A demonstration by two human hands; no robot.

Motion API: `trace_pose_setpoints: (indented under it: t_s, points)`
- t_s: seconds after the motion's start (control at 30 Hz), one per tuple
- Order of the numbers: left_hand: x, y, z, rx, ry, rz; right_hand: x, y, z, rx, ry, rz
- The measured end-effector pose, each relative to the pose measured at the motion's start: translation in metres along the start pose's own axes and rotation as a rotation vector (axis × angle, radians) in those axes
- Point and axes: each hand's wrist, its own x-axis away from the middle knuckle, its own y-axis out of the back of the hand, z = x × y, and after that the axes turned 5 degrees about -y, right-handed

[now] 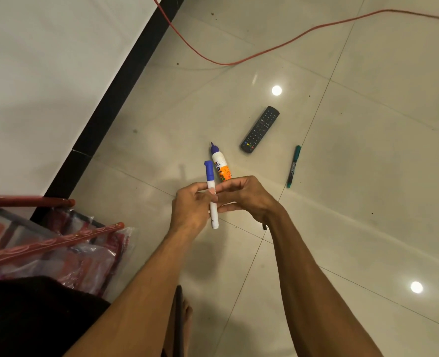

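Marker's [210, 182] middle hiding behind fingers, glue bottle's [219, 163] base disappearing behind right hand [244, 194], left hand [191, 207] gripping marker above the floor [354, 228], right hand pinching its barrel, white body wearing a blue cap, pointing away.

A white marker pen [211, 185] with a blue cap, over glossy cream floor [367, 176] tiles. Also seen: a white glue bottle [218, 162] with purple nozzle and orange label, a black remote [260, 130] with coloured buttons, a green pen [293, 166], an orange-red cable [226, 64].
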Motion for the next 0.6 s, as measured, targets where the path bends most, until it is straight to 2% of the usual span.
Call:
trace_pose_setpoints:
  t_s: [0.17, 0.3, 0.43, 0.6]
  points:
    - [0.001, 0.003, -0.002, 0.051, 0.039, -0.003, 0.002, -0.003, -0.004, -0.002, 0.032, 0.024]
    - [0.002, -0.001, 0.002, 0.052, 0.03, 0.029, 0.005, 0.01, -0.019, -0.097, -0.027, 0.04]
    - [0.003, -0.01, 0.003, -0.012, 0.03, 0.101, -0.004, 0.036, -0.052, -0.102, -0.15, -0.214]
    - [0.003, -0.018, -0.003, -0.025, 0.002, 0.202, -0.021, 0.06, -0.094, -0.013, -0.269, -0.689]
